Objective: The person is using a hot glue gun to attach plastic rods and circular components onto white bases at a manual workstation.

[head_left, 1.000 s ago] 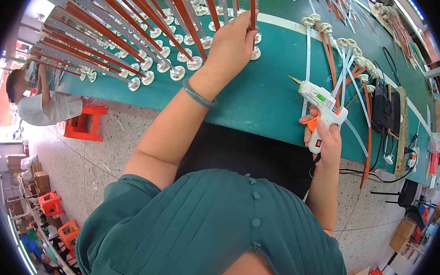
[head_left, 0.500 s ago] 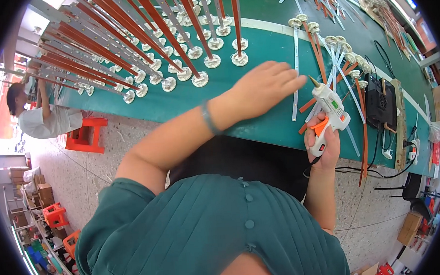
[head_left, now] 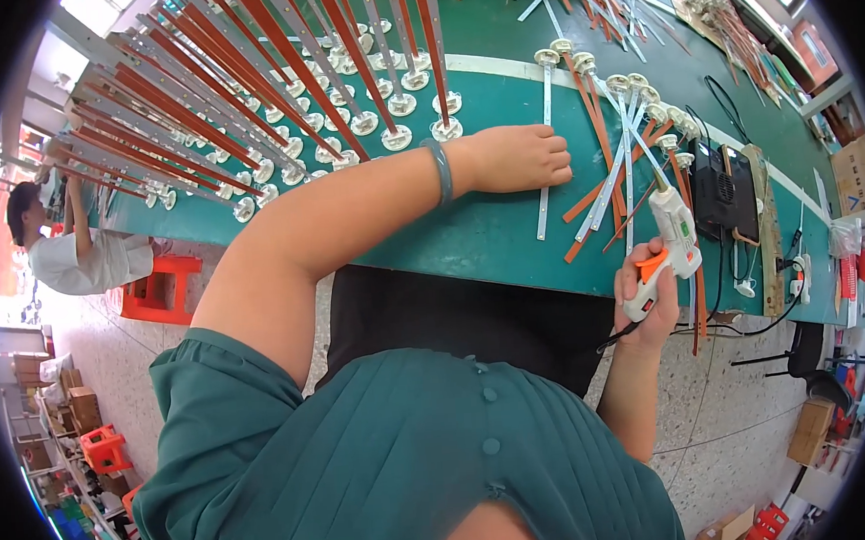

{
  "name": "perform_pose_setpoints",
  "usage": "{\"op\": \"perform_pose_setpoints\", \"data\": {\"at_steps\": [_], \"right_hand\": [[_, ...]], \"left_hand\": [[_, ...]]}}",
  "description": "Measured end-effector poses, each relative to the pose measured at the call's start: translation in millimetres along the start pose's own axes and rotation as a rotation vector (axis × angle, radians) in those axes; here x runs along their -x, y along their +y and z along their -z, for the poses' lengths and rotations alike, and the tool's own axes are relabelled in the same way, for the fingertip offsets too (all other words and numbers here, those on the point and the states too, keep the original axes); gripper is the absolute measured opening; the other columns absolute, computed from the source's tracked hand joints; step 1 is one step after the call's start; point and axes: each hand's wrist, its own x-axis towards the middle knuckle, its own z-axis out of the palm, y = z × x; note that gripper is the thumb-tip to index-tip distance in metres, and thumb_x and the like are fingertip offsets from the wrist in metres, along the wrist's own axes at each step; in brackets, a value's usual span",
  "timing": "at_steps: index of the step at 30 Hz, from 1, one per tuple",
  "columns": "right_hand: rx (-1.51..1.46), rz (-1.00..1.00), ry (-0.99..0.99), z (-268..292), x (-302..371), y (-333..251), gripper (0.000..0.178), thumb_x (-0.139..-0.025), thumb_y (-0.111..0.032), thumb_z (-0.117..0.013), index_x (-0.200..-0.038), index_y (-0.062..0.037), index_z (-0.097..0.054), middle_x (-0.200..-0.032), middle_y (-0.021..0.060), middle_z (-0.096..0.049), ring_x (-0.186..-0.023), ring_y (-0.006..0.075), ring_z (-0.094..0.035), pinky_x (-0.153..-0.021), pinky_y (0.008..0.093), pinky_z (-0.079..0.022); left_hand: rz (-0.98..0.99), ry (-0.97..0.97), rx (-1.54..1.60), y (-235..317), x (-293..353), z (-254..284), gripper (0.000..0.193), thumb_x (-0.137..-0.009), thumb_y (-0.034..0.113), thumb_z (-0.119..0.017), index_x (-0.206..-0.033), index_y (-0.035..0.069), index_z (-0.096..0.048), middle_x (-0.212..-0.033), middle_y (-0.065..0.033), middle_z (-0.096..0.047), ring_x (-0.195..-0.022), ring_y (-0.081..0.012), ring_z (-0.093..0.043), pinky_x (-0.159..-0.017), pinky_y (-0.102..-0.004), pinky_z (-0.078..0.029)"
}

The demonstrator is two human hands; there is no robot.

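My left hand (head_left: 522, 158) is closed, fingers curled over the middle of a light grey strip (head_left: 547, 208) that lies on the green table. A round white base (head_left: 546, 58) is at the strip's far end. The fingertips' underside is hidden. In my right hand (head_left: 655, 302) is a white hot glue gun (head_left: 675, 228) with an orange trigger, held just past the table's front edge, its nozzle pointing away from me. Beyond the nozzle lie several crossed grey and red-brown strips (head_left: 606, 188) with round white bases.
At left, many strips (head_left: 289, 53) stand upright on round white bases. A black box (head_left: 725, 191) with cables sits at right beside a wooden board (head_left: 769, 238). Loose strips (head_left: 599, 2) are heaped farther back. A person (head_left: 84, 239) works at far left near a red stool (head_left: 163, 289).
My left hand has come down onto the grey strip, its fingers curling. The glue gun has swung right, away from my left hand. The whole view has shifted slightly.
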Motion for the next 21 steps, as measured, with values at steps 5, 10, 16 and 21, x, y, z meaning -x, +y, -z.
{"op": "perform_pose_setpoints", "data": {"at_steps": [5,10,16,21], "right_hand": [[-0.023,0.050,0.016,1.9,-3.2,-6.1,0.032,-0.101,-0.024,-0.050,-0.123,-0.0009,-0.049,-0.109,0.0118,-0.063,-0.063,0.0117,-0.050,-0.051,0.0248,-0.041],[-0.042,0.061,0.041,0.1,-5.2,-6.5,0.031,-0.102,-0.022,-0.049,-0.123,0.0000,-0.049,-0.109,0.0121,-0.063,-0.064,0.0120,-0.049,-0.051,0.0249,-0.042],[-0.031,0.083,0.044,-0.5,-4.0,-11.8,0.031,-0.102,-0.022,-0.049,-0.123,0.0004,-0.050,-0.108,0.0125,-0.063,-0.064,0.0121,-0.048,-0.052,0.0244,-0.041],[-0.035,0.155,0.093,4.0,-4.9,-28.2,0.032,-0.101,-0.023,-0.050,-0.123,-0.0002,-0.050,-0.108,0.0117,-0.061,-0.065,0.0122,-0.045,-0.052,0.0254,-0.037]], "left_hand": [[-0.003,-0.051,0.004,-1.3,-3.8,-0.9,0.010,-0.088,0.012,-0.055,-0.096,0.010,-0.050,-0.090,-0.0034,-0.058,-0.094,-0.0198,-0.058,-0.086,-0.0307,-0.046],[0.014,-0.131,-0.010,-0.3,-12.5,2.2,0.009,-0.088,0.011,-0.055,-0.096,0.012,-0.049,-0.090,-0.0030,-0.058,-0.094,-0.0199,-0.058,-0.086,-0.0312,-0.046],[-0.035,0.074,-0.083,-16.6,-14.5,4.7,0.008,-0.088,0.011,-0.054,-0.095,0.011,-0.052,-0.094,-0.0026,-0.057,-0.093,-0.0207,-0.059,-0.086,-0.0334,-0.045],[0.183,0.499,0.019,-29.3,-25.6,42.2,0.009,-0.089,0.011,-0.055,-0.098,0.011,-0.056,-0.098,-0.0047,-0.061,-0.097,-0.0244,-0.061,-0.086,-0.0367,-0.046]]}}
